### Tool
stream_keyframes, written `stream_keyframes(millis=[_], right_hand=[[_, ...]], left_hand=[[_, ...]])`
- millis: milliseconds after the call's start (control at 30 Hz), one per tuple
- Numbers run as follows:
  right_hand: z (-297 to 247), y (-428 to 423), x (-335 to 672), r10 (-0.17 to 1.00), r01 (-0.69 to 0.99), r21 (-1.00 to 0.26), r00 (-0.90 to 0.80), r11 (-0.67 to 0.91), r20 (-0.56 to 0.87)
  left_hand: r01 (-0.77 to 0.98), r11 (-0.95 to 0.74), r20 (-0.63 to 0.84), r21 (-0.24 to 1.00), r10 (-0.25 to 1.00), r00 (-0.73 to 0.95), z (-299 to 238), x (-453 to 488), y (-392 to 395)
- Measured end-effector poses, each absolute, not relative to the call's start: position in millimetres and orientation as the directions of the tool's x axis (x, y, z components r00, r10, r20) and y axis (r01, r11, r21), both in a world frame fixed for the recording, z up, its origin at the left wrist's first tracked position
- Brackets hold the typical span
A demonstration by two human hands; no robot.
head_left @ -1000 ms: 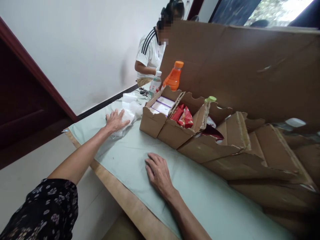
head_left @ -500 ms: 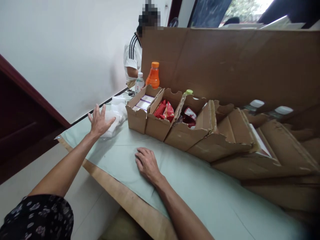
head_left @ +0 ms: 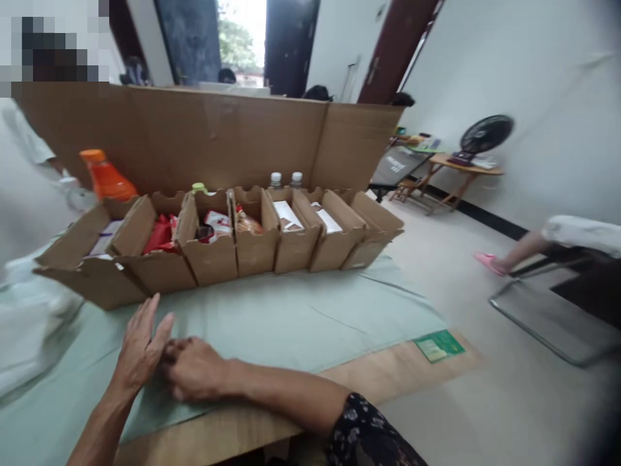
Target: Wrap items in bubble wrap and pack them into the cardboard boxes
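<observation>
My left hand is raised over the pale green cloth, fingers stretched out and thumb apart, holding nothing. Close beside it, my right hand is low over the cloth with its fingers curled in; motion blurs it, and nothing shows in it. Whether the two hands touch I cannot tell. Just beyond them stands a row of open cardboard bins. These contain white and purple boxes, red packets, a red-and-white pack, a brownish packet and white boxes.
Crumpled clear plastic bags lie at the left. Behind the bins are an orange bottle, white-capped bottles and a tall cardboard panel. A green card sits at the table's right edge. Another person's leg shows at right.
The view has swung to the right, bringing the whole bin row and the room's right side into sight. My left hand has left the plastic bags and come near my right hand.
</observation>
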State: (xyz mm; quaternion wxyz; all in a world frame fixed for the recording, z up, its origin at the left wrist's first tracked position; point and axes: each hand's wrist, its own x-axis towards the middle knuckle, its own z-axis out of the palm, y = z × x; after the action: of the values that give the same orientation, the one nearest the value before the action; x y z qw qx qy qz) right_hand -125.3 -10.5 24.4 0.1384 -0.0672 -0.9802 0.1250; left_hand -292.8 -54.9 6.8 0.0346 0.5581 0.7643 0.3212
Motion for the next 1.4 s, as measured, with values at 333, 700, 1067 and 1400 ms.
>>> stream_keyframes(millis=[333, 700, 1067, 1400], right_hand=[[100.0, 58.3, 182.0, 0.730, 0.631, -0.397, -0.445, 0.667, 0.519], [190.6, 191.6, 256.3, 0.922, 0.939, 0.033, -0.343, 0.343, 0.179], [211.8, 131.8, 221.1, 0.888, 0.889, -0.062, -0.458, 0.455, -0.050], [257.2, 116.0, 172.4, 0.772, 0.494, -0.594, -0.403, 0.635, 0.491]], left_hand=[[0.977, 0.206, 0.189, 0.062, 0.958, -0.214, -18.3, -229.6, -58.7], [0.974, 0.224, 0.159, 0.031, 0.961, -0.227, -13.5, -232.2, -56.4], [0.975, 0.211, 0.193, 0.068, 0.956, -0.220, -18.1, -233.6, -56.5], [0.951, 0.116, 0.517, 0.285, 0.817, -0.255, -11.6, -231.2, -68.4]])
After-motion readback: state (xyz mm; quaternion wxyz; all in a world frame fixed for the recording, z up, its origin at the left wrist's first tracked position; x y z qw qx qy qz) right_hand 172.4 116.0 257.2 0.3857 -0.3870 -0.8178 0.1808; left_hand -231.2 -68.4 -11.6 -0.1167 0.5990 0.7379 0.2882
